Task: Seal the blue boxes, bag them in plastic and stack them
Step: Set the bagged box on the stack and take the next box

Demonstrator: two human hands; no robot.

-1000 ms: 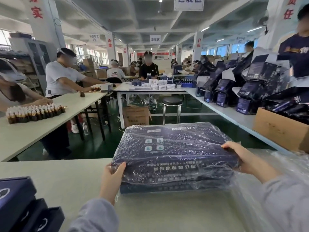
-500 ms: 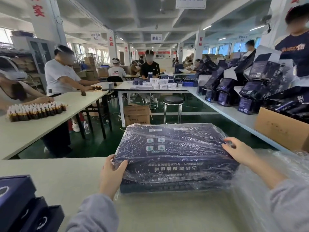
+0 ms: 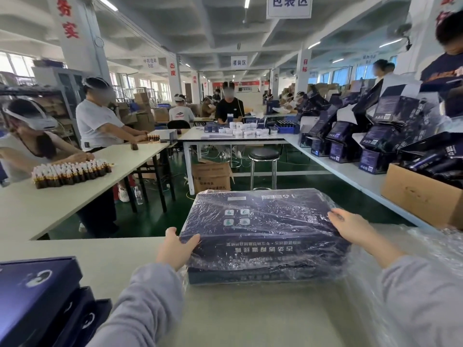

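Note:
Two dark blue boxes wrapped in clear plastic lie stacked on the pale table (image 3: 100, 251) straight ahead: the top bagged box (image 3: 260, 221) sits on a lower one (image 3: 263, 274). My left hand (image 3: 176, 249) grips the top box's near-left corner, thumb on the lid edge. Over on the top right edge lies my right hand (image 3: 350, 226), fingers fairly straight on the plastic. More blue boxes without plastic (image 3: 32, 291) are piled at the bottom left.
Crumpled clear plastic (image 3: 413, 246) covers the table on my right. A cardboard carton (image 3: 421, 194) and many open dark boxes (image 3: 375, 144) fill the right bench. People work at the left table beside rows of small bottles (image 3: 72, 171). A stool (image 3: 264, 156) stands in the aisle.
My left hand has slid up onto the top box's near-left corner. My right hand has moved further along the top right edge. The stack has barely shifted.

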